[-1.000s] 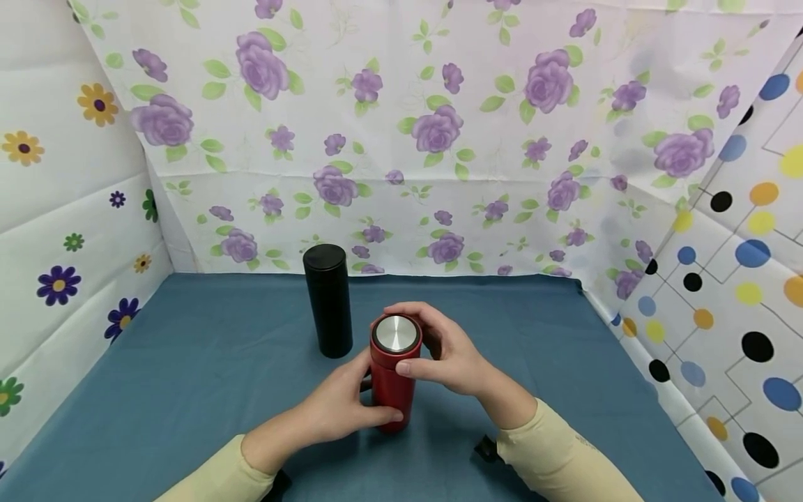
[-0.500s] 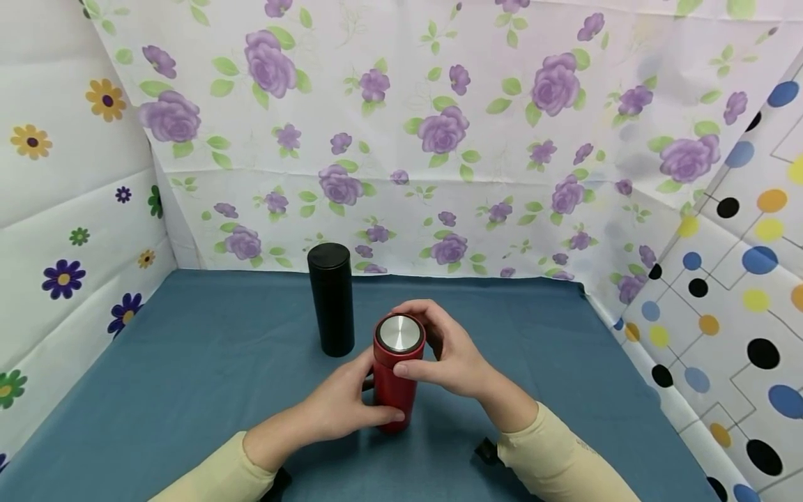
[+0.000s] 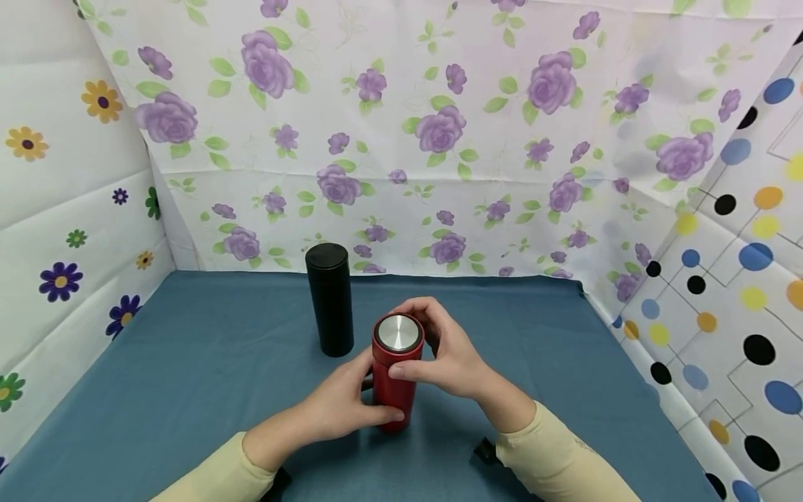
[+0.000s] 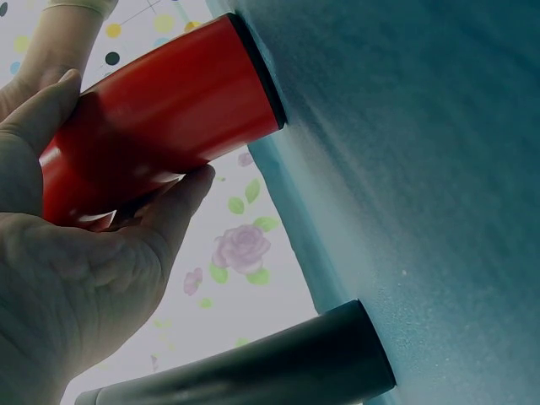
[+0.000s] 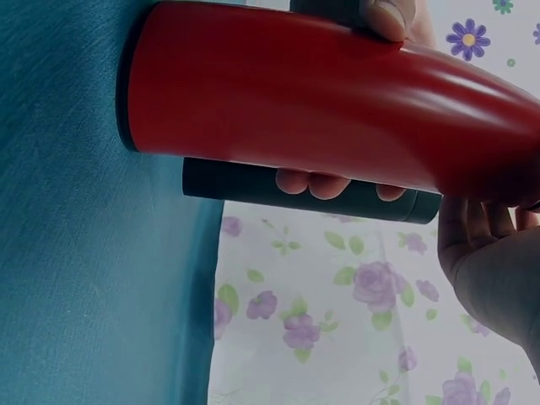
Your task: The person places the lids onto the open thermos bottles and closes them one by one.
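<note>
A red thermos bottle (image 3: 396, 394) with a shiny silver disc on its lid (image 3: 399, 333) stands upright on the cloth. My left hand (image 3: 335, 404) grips its lower body, thumb across the front. Around the lid, my right hand (image 3: 450, 359) curls its fingers behind and lays its thumb on the front. In the left wrist view, the base of the red bottle (image 4: 186, 93) is right at the cloth. The right wrist view has left fingertips (image 5: 325, 186) showing beyond the red body, while my right hand (image 5: 498, 278) is round the lid end, partly out of frame.
A taller-looking black thermos bottle (image 3: 330, 303) stands upright behind and left of the red one. Blue cloth (image 3: 207, 369) covers the table. A flowered sheet (image 3: 389, 139) hangs at the back, with patterned sheets along both sides.
My right thumb has slid a little leftward across the front of the lid. My left hand keeps its grip, and the red bottle stays in place.
</note>
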`<state>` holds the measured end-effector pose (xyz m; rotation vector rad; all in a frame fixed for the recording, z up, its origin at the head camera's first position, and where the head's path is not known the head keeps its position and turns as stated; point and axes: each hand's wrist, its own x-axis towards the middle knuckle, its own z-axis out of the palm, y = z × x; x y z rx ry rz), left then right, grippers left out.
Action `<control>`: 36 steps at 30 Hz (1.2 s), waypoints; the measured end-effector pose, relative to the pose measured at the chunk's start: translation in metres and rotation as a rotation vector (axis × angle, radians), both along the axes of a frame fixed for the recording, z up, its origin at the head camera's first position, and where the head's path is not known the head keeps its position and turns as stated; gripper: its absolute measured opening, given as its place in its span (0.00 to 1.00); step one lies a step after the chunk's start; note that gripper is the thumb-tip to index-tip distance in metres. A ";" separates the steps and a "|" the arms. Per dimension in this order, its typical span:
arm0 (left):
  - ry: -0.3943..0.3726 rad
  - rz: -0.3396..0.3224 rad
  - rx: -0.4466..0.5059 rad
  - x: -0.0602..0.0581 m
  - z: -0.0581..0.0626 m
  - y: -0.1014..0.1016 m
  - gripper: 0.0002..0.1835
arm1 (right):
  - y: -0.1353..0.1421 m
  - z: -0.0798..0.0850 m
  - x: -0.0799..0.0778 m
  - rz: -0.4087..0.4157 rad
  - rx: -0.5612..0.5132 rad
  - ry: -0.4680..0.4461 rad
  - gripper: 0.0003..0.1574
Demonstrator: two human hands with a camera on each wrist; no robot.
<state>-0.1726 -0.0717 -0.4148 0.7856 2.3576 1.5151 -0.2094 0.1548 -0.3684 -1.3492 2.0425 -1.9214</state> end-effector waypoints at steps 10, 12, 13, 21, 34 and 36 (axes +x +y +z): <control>0.005 0.002 0.003 -0.001 0.000 0.001 0.40 | -0.001 0.002 -0.004 0.233 -0.078 0.043 0.50; 0.001 0.003 0.003 -0.001 0.000 0.001 0.40 | -0.002 0.003 -0.004 0.273 -0.089 0.031 0.50; 0.000 0.003 0.002 -0.001 0.000 0.001 0.40 | -0.002 0.003 -0.005 0.295 -0.096 0.027 0.50; 0.002 0.006 -0.005 0.000 0.000 0.000 0.39 | -0.002 0.002 -0.006 0.360 -0.116 0.006 0.46; -0.005 0.005 -0.001 -0.001 -0.001 0.000 0.42 | 0.003 0.001 -0.006 0.211 -0.047 -0.032 0.39; 0.000 0.001 0.002 -0.001 0.000 0.001 0.43 | 0.005 0.001 -0.006 0.178 -0.029 -0.040 0.39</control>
